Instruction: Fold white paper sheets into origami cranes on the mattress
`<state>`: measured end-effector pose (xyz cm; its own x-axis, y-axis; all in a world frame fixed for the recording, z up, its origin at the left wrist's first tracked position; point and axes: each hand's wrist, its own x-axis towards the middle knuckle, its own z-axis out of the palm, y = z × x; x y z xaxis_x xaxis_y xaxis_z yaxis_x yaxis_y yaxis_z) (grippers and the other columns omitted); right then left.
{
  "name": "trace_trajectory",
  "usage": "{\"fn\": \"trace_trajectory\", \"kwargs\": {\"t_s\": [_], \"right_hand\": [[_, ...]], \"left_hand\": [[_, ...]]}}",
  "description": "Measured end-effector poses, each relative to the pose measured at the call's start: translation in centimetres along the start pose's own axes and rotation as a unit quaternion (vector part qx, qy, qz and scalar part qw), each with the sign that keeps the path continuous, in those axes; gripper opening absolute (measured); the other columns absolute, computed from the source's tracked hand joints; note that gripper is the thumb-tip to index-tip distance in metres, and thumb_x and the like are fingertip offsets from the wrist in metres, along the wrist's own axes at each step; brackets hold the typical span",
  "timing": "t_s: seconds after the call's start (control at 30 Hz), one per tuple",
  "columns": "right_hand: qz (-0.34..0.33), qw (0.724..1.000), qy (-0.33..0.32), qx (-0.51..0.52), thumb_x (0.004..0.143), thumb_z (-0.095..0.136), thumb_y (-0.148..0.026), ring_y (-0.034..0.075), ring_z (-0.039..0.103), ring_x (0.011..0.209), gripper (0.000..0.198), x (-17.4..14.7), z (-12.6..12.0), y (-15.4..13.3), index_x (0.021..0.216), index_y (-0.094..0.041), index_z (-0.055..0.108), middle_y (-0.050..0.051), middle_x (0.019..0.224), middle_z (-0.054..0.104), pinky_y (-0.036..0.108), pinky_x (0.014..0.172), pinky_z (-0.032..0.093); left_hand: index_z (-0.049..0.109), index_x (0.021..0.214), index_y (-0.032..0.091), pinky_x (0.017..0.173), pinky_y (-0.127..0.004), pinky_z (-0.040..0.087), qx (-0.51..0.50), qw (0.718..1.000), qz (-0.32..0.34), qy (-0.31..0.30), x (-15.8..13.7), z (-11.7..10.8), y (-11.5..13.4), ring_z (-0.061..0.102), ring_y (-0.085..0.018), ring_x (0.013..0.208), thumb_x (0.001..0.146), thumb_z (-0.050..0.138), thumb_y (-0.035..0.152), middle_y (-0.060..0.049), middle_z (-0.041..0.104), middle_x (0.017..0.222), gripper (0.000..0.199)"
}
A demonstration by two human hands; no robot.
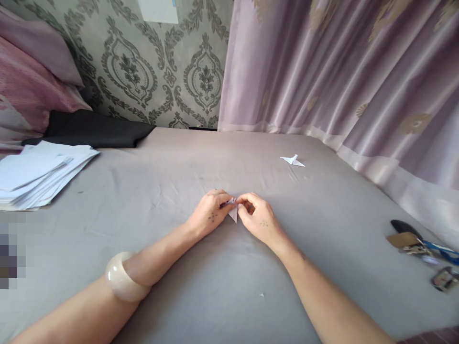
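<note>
A small piece of folded white paper (233,214) is held between my two hands, its pointed end hanging toward me. My left hand (212,210) pinches it from the left, thumb and fingers closed on its upper part. From the right, my right hand (258,214) has thumb and index fingertip pressed together at the paper's top edge. The fingers cover much of the paper's upper folds. Farther back on the right lies a folded white paper crane (293,160), apart from both hands.
Grey cloth (172,177) covers the surface under my hands. Stacked white sheets (39,177) lie at left, before a folded black cloth (96,128). Keys (414,249) and other small items are at right. A tiny white scrap (261,295) lies nearer me. A curtain (287,67) hangs behind.
</note>
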<state>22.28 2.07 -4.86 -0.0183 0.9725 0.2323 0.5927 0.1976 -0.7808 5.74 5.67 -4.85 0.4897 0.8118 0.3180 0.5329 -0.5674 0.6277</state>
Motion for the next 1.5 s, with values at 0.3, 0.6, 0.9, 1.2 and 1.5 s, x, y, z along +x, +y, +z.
{"fn": "trace_trajectory", "kwargs": {"t_s": [0.3,0.6,0.9,1.2,1.5], "right_hand": [[0.105,0.987,-0.043,0.112,0.086,0.051,-0.037,0.017,0.063,0.077,0.025,0.1,-1.1,-1.8,0.078,-0.019,0.065,0.002,0.077,0.068,0.028,0.072,0.048],[0.111,0.989,-0.035,0.091,0.082,0.057,-0.036,0.016,0.06,0.068,0.02,0.1,-1.0,-1.0,0.077,-0.019,0.068,0.001,0.072,0.068,0.027,0.064,0.044],[0.144,0.981,-0.025,0.124,0.076,0.059,-0.032,0.014,0.057,0.067,0.016,0.1,-1.8,-1.7,0.073,-0.02,0.068,-0.001,0.07,0.065,0.027,0.065,0.043],[0.242,0.94,-0.047,0.238,0.068,0.068,-0.036,0.01,0.04,0.056,0.017,0.3,-2.5,-1.9,0.068,-0.019,0.067,-0.004,0.057,0.048,0.027,0.058,0.035],[0.251,0.906,-0.083,0.331,0.066,0.071,-0.034,0.009,0.039,0.055,0.018,0.4,-2.8,-1.4,0.065,-0.017,0.065,-0.004,0.059,0.049,0.026,0.057,0.031]], "left_hand": [[0.07,0.096,0.017,0.075,-0.033,0.048,0.099,0.987,0.117,0.038,-0.4,0.4,-0.4,0.055,-0.019,0.08,0.098,0.042,0.023,-0.009,0.066,0.09,0.029],[0.068,0.097,0.017,0.075,-0.033,0.046,0.14,0.982,0.122,0.019,-0.5,0.2,-0.1,0.054,-0.02,0.082,0.097,0.043,0.022,-0.009,0.066,0.092,0.026],[0.068,0.094,0.02,0.077,-0.034,0.045,0.038,0.995,0.093,0.031,-0.4,-0.1,0.0,0.057,-0.019,0.082,0.094,0.052,0.028,-0.005,0.068,0.088,0.018],[0.07,0.087,0.021,0.079,-0.031,0.046,-0.091,0.995,0.036,0.008,-0.2,-1.1,1.2,0.058,-0.017,0.084,0.09,0.057,0.027,-0.003,0.068,0.085,0.014],[0.07,0.084,0.021,0.08,-0.028,0.047,-0.182,0.983,-0.01,-0.011,-0.1,-1.5,1.5,0.061,-0.015,0.081,0.088,0.061,0.03,-0.001,0.067,0.082,0.014]]}}
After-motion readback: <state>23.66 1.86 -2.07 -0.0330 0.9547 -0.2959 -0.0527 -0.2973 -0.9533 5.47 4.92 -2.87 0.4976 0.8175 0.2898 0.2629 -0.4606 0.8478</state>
